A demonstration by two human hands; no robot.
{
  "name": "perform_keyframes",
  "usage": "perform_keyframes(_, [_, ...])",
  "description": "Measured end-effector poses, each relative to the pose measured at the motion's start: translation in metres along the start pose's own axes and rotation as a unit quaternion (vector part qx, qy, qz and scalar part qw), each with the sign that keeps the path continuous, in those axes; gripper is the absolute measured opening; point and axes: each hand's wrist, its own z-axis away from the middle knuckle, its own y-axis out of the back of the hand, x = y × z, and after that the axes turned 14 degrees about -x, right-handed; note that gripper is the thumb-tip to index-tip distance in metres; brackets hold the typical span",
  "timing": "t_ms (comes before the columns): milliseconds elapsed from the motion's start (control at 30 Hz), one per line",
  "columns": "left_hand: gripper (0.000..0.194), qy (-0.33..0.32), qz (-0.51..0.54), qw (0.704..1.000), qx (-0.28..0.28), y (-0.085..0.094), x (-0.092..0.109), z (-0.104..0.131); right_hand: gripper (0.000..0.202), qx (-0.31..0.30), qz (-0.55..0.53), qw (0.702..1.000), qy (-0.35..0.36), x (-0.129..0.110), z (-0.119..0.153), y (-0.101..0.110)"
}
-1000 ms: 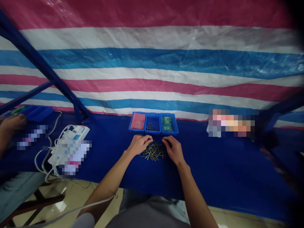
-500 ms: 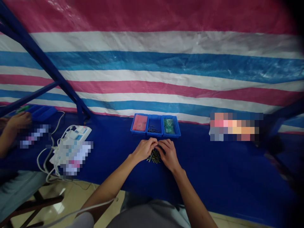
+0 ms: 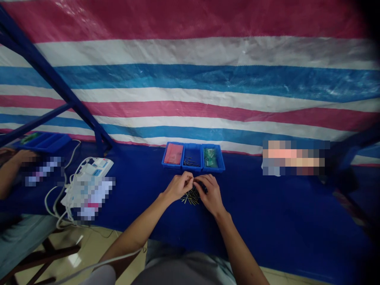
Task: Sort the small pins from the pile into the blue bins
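On the blue table a pile of thin screw-like metal pieces [image 3: 190, 196] lies between my hands. My left hand [image 3: 179, 186] has its fingers curled and pinched together at the pile's far left side; what they hold is too small to make out. Against its fingertips my right hand [image 3: 210, 191] arches over the pile, thumb and fingers drawn together, and any piece between them is hidden. Just beyond stand three joined blue bins: the left bin [image 3: 164, 162] has pink packets, the middle bin [image 3: 192, 148] a few dark metal pieces, the right bin [image 3: 220, 164] green packets.
A white power strip [image 3: 102, 167] with plugs and cables lies to the left. Farther left, a co-worker's hand [image 3: 25, 157] is beside another blue tray [image 3: 53, 142]. A striped sheet [image 3: 190, 83] hangs behind the table, and a blue frame bar [image 3: 53, 73] slants down at left.
My hands stay together over the pile, with only small finger movements. The co-worker's hand at left has moved slightly down, away from the tray.
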Motion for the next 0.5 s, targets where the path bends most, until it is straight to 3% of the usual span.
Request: perform_keyframes(500, [0.011,-0.006,0.098,0.995,-0.017,0.008,0.006,0.004,0.018,0.060,0.036,0.997,0.042,0.011,0.003,-0.005])
